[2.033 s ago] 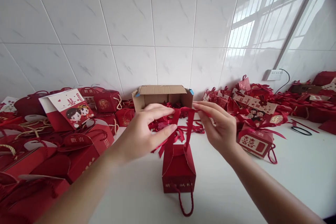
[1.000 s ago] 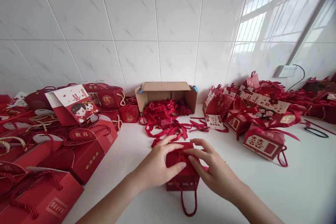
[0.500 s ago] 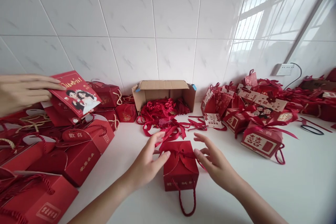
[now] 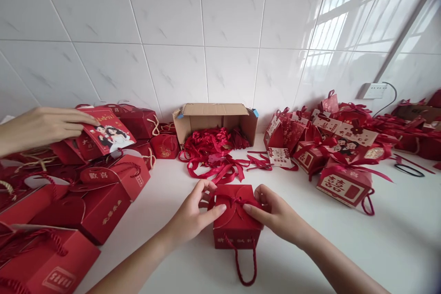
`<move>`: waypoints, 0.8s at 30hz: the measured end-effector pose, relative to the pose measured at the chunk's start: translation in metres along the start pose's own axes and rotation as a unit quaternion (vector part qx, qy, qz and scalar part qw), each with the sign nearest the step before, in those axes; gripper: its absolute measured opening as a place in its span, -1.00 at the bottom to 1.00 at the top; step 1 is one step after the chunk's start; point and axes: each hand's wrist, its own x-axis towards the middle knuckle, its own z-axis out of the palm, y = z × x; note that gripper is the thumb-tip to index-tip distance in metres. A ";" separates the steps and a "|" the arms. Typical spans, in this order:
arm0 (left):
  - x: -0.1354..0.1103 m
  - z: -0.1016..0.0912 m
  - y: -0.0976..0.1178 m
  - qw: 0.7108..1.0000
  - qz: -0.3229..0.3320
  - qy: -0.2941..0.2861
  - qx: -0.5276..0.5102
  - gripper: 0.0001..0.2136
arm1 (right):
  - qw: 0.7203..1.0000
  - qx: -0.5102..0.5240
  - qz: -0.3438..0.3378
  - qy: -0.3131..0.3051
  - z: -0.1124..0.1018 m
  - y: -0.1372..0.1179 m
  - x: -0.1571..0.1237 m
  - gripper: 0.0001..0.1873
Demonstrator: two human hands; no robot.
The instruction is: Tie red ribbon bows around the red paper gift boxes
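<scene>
The small red cardboard box (image 4: 241,233) stands on the smooth white desk (image 4: 179,268), closed; its narrow red satin ribbon (image 4: 237,200) looks knotted on top, though tying seems unfinished; bare left hand (image 4: 192,213) and right hand (image 4: 277,216) curl half-open around it; whether either grip pinches ribbon, I cannot tell.

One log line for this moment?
left hand, right hand: either side of red box; ribbon: across its top; other person's hand: on printed item

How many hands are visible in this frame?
3: the person's left hand and right hand, at either side of the red box, and a co-worker's hand at far left, over couple-printed packaging.
</scene>
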 end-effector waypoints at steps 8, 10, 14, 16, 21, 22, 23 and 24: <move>0.000 0.002 -0.003 1.000 -0.009 0.002 -0.004 -0.67 | 0.999 0.005 0.039 -0.003 0.002 -0.004 0.001 -0.57; 0.000 0.002 0.000 1.000 -0.024 0.009 -0.008 -0.67 | 0.999 0.009 0.048 -0.003 0.002 -0.005 0.001 -0.56; 0.000 0.000 0.005 0.990 -0.077 -0.063 -0.104 -0.71 | 0.998 0.003 0.061 -0.014 -0.001 -0.007 0.002 -0.54; 0.000 -0.001 0.004 0.980 -0.104 -0.087 -0.143 -0.70 | 0.998 -0.018 0.060 -0.019 -0.006 -0.008 0.001 -0.51; 0.002 -0.008 -0.004 0.975 -0.129 -0.033 -0.178 -0.60 | 0.998 -0.040 0.046 -0.023 -0.018 -0.010 0.000 -0.46; 0.003 -0.010 -0.005 0.977 -0.126 -0.036 -0.171 -0.59 | 0.998 -0.049 0.041 -0.020 -0.021 -0.010 -0.001 -0.47; 0.003 -0.013 -0.006 0.979 -0.121 -0.041 -0.158 -0.59 | 0.997 -0.060 0.038 -0.018 -0.024 -0.010 -0.001 -0.48; 0.004 -0.014 -0.007 0.982 -0.114 -0.044 -0.145 -0.58 | 0.997 -0.069 0.039 -0.016 -0.026 -0.009 -0.001 -0.49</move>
